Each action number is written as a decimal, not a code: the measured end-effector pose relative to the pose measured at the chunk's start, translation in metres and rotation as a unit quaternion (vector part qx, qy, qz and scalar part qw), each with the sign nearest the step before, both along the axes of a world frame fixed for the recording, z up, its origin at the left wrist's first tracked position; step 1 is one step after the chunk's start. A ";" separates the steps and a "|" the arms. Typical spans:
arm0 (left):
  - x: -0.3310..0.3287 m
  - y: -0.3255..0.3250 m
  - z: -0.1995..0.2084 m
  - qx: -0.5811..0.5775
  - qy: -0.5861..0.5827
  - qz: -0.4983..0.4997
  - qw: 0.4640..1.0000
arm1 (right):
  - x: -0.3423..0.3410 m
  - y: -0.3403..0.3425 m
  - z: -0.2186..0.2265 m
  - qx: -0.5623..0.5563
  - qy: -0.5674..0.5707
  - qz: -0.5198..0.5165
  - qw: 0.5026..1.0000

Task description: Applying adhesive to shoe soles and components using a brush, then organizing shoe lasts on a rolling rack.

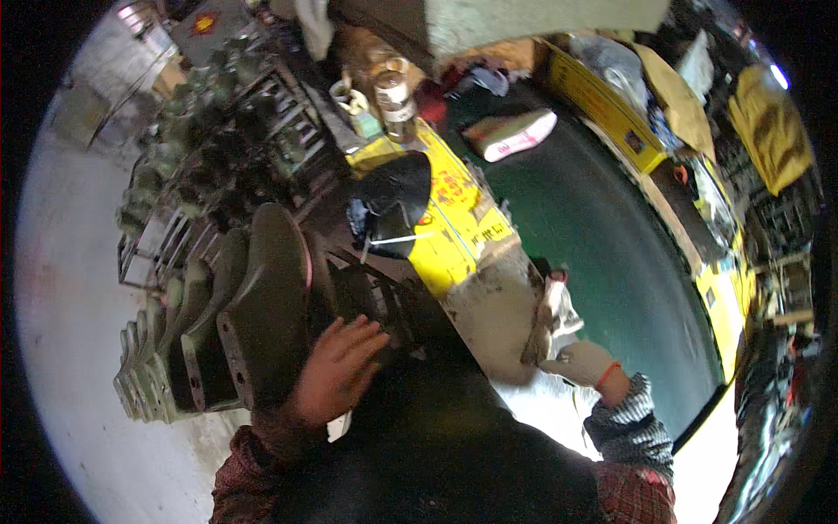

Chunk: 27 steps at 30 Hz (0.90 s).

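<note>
Whitish shoe-like piece [556, 314] is in my R hand [583, 362], over the L edge of the long green surface [602, 236]; it's blurred and dim, so prob. a shoe or part of one, can't say for sure. R hand wears a pale glove w/ an orange cuff edge, fingers closed round the piece's lower end; exact grip isn't clear. Of my two hands, the L hand [340, 371] is bare, fingers extended and lying nearly side by side, nothing seen in it. It's next to the tall dark form [266, 306], overlapping its R edge in view; can't tell if they touch. More forms stand in a row [188, 349] off to the L, so room on that side is tight.

Edges: green surface has a worn grey ledge [493, 319] along its L side, w/ a yellow cardboard sheet [454, 205] nr the far part of it, black bundle [397, 192] on top. Bottle [394, 100] is at the sheet's far end. Pink-and-white-soled shoe [511, 135] lies on its side at the far end of the green, well apart from my glove. Btwn that shoe and my R hand there's a broad bare green stretch, bounded on the R by its curved-looking rim and a yellow box [602, 109] further up.
</note>
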State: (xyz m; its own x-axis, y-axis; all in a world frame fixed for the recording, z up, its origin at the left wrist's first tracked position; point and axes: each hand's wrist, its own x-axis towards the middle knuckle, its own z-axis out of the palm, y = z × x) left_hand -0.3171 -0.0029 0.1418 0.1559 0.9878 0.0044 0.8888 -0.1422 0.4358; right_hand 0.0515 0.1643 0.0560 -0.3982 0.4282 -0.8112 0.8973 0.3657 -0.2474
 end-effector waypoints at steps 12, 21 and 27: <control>-0.007 -0.005 -0.034 -0.007 0.004 -0.024 1.000 | -0.289 0.261 -0.098 0.575 0.433 -0.048 0.692; -0.004 -0.006 -0.032 0.000 -0.053 0.021 0.998 | -0.429 0.318 -0.131 0.362 0.578 -0.264 0.682; -0.009 0.000 -0.042 0.015 -0.046 0.018 0.999 | -0.403 0.297 -0.095 0.414 0.594 -0.152 0.673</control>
State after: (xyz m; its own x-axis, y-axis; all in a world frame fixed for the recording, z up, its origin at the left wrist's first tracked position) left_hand -0.3259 -0.0028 0.0994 0.1176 0.9919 0.0470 0.8495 -0.1250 0.5126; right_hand -0.3511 0.4608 -0.0391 -0.3477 0.7453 0.5688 0.3107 0.6640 -0.6801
